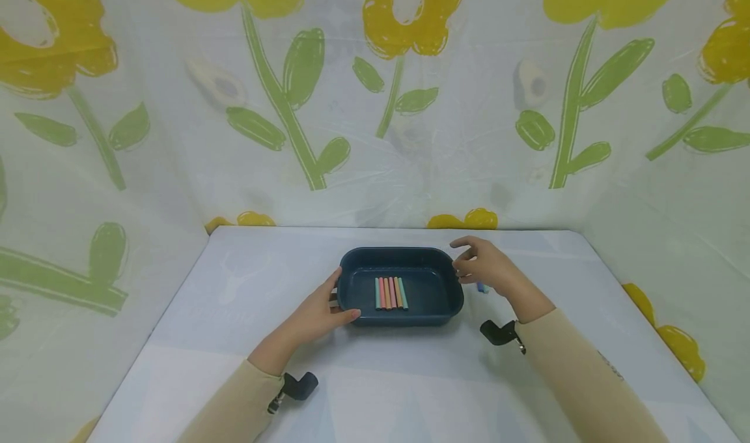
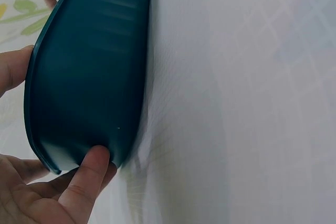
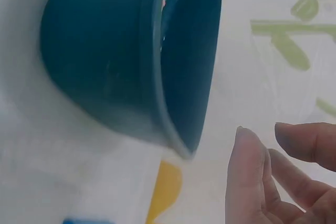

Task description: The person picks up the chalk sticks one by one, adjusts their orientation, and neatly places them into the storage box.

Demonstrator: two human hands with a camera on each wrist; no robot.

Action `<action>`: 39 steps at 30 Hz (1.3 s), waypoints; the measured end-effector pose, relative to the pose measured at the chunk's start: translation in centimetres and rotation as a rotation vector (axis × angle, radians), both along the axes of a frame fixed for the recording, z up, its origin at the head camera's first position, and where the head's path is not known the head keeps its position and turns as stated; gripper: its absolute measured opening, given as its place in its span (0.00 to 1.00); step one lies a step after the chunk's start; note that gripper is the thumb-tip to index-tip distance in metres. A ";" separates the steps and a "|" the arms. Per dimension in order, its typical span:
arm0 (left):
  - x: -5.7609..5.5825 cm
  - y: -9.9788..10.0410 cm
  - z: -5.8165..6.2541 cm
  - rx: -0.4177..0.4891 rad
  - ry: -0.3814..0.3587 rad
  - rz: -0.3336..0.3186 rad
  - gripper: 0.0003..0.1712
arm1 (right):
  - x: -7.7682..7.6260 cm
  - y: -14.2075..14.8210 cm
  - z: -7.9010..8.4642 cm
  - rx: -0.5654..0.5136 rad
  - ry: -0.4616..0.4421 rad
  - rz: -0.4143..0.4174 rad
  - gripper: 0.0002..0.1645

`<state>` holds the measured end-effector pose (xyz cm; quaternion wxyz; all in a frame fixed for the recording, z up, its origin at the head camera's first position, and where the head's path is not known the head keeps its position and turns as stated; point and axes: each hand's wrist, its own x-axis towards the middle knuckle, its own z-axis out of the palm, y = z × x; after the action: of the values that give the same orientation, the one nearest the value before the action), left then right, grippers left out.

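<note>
A dark teal rectangular dish (image 1: 430,300) stands on the table. Inside it lies a row of several pastel sticks (image 1: 390,294) that look like chalk, in green, pink and orange. My left hand (image 1: 316,309) grips the dish's left end, with the thumb at the front rim and fingers round the end wall (image 2: 94,93). Just off the right end hovers my right hand (image 1: 483,264), its fingers loosely bent and holding nothing. The right wrist view shows a gap between those fingers (image 3: 247,166) and the dish wall (image 3: 100,51).
A small blue thing (image 1: 482,287) lies on the table beneath the right hand, partly hidden. The white table (image 1: 263,267) meets a flower-printed curtain (image 1: 469,137) at the back and sides. Black camera mounts (image 1: 300,385) sit on both wrists.
</note>
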<state>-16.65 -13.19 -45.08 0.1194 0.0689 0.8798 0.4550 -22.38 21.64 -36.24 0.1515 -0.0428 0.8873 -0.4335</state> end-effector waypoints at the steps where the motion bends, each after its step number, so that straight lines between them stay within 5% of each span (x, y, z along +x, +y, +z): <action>1: 0.0 0.0 0.0 0.000 -0.001 0.001 0.62 | -0.1 0.3 0.0 0.003 0.001 -0.005 0.32; 18: 0.0 0.0 0.1 0.002 0.003 -0.010 0.62 | -1.4 4.5 -1.5 0.018 -0.044 -0.069 0.33; 39: -0.1 0.0 -0.1 -0.001 0.010 -0.010 0.61 | -3.4 7.1 -5.7 0.094 -0.152 -0.123 0.32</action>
<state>-16.75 -13.23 -45.15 0.1172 0.0754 0.8803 0.4535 -25.81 28.70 -41.95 0.1930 0.0520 0.8935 -0.4021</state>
